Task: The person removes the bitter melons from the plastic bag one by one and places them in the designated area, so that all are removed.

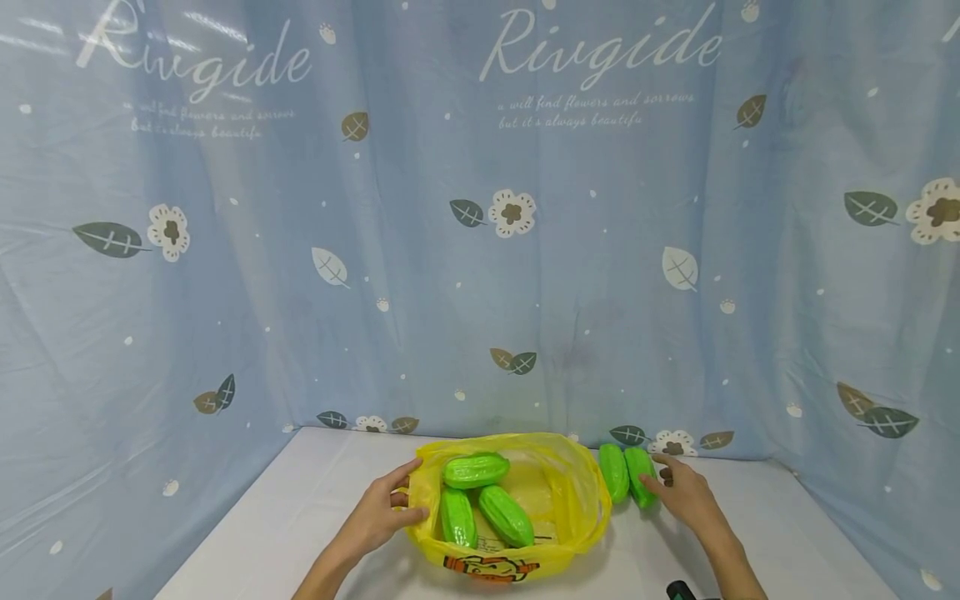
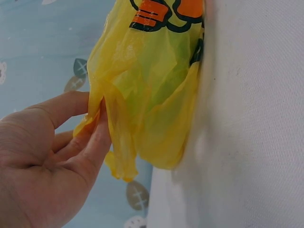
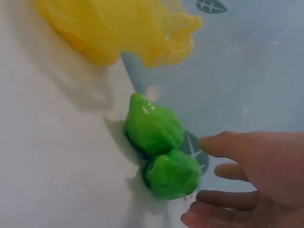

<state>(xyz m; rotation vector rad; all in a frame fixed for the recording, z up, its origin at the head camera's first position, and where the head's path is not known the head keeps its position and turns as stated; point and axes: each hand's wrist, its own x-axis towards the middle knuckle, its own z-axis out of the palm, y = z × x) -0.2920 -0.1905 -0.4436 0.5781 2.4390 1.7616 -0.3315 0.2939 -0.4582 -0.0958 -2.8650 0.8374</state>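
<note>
A yellow plastic bag point(image 1: 558, 562) lies with its mouth spread wide, and three glossy green ridged gourds, like model bitter melons, show inside, one of them point(image 1: 506, 517) slanted. At the bag's left side my left hand point(image 1: 375, 512) pinches the rim; in the left wrist view its fingers go behind the plastic. Two more green gourds stand side by side right of the bag, the nearer-to-bag gourd point(image 1: 614, 473) and the outer gourd point(image 1: 640, 477). My right hand point(image 1: 686, 492) is at the outer one with fingers spread, and the right wrist view shows a gap between them.
The white tabletop point(image 1: 270, 517) ends at a blue patterned curtain point(image 1: 420, 292) behind and at both sides. A small dark object with a green part point(image 1: 679, 590) pokes in at the bottom edge, near my right forearm.
</note>
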